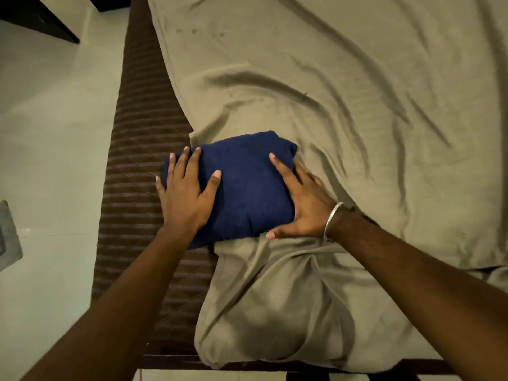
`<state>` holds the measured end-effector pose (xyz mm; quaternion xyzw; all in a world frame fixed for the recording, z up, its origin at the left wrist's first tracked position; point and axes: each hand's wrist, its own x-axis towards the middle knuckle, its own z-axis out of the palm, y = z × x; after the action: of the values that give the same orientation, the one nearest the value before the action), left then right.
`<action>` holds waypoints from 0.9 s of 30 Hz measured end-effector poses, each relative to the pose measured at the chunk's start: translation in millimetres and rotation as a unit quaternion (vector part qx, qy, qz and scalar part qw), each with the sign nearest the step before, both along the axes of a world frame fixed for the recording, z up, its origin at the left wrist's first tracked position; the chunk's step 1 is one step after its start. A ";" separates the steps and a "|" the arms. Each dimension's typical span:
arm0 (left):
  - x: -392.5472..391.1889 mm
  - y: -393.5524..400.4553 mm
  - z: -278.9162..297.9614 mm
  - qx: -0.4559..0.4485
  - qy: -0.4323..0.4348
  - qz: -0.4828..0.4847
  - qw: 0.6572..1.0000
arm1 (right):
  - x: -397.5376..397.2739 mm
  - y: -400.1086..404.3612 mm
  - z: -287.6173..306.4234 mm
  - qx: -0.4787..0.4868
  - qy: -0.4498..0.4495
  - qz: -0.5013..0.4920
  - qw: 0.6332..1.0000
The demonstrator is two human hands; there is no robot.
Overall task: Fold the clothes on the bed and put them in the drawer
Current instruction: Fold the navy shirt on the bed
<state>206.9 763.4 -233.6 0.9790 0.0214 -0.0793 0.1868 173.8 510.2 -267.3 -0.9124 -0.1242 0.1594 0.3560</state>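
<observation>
Wrinkled khaki bedsheet point(343, 92) fills most of the frame, spread over a bed whose brown striped mattress edge point(137, 188) runs down the left of centre, with pale floor point(55, 133) beyond it at far left. We look down on a navy folded garment point(247, 182) lying at the centre of the frame, at the bed's left edge, partly on the sheet and partly over the bare mattress. Our left hand point(184, 199) lies flat on the bundle's left side, fingers spread apart and pressing down. Our right hand point(302, 207) cups the bundle's right side, fingers apart, thumb along its lower edge; a silver bangle point(332, 220) circles that wrist. We judge that both hands bracket the garment to keep the folds tight, either smoothing it or readying to lift it towards the drawer, which is not in view. No label, brand or writing can be read anywhere.
</observation>
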 end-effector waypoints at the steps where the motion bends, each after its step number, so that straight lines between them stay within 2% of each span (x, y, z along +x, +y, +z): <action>1: -7.7 -1.5 0.6 0.011 -0.010 -0.011 1.000 | -1.8 -0.3 -7.1 -0.017 -0.007 0.011 1.000; 3: -20.3 -11.5 -1.5 0.032 -0.008 -0.009 0.999 | -0.6 -4.1 -17.2 0.014 0.011 -0.006 1.000; 5: -28.2 -20.8 -0.9 0.053 -0.013 0.011 0.998 | 6.1 -7.6 -18.4 0.130 0.067 -0.040 0.989; 8: -37.0 -45.3 8.4 0.048 -0.045 -0.007 0.998 | 12.9 -18.0 -14.9 0.276 0.115 -0.054 0.953; 10: -46.0 -68.9 12.6 0.016 -0.059 -0.021 0.998 | 15.5 -25.3 -7.2 0.359 0.164 -0.095 0.914; 12: -54.0 -104.5 14.9 0.003 -0.063 -0.041 0.997 | 15.5 -41.1 4.3 0.382 0.177 -0.174 0.890; 15: -59.4 -162.6 12.7 -0.011 -0.060 -0.050 0.997 | 2.3 -83.6 13.4 0.256 0.117 -0.259 0.924; 16: -61.1 -185.0 11.0 -0.017 -0.059 -0.060 0.996 | -7.8 -105.9 12.0 0.219 0.099 -0.296 0.925; 19: -69.5 -275.5 3.3 -0.059 -0.045 -0.089 0.993 | -46.6 -210.0 4.2 0.159 0.075 -0.443 0.879; 22: -82.4 -369.2 -4.4 -0.103 -0.042 -0.125 0.986 | -90.2 -318.4 3.8 0.085 -0.015 -0.565 0.821; 24: -89.7 -430.3 -10.0 -0.103 -0.026 -0.162 0.981 | -118.0 -386.0 2.4 -0.017 -0.079 -0.588 0.805; 26: -97.1 -493.1 -13.8 -0.104 0.006 -0.202 0.974 | -145.5 -446.4 -1.8 -0.126 -0.056 -0.587 0.797; 27: -100.3 -528.9 -13.9 -0.096 0.032 -0.223 0.970 | -158.8 -476.9 -3.0 -0.148 -0.029 -0.586 0.796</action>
<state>106.5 234.5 -247.5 0.9336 -0.1990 -0.1516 0.2564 15.0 33.4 -270.3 -0.8567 0.4488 -0.0896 0.2381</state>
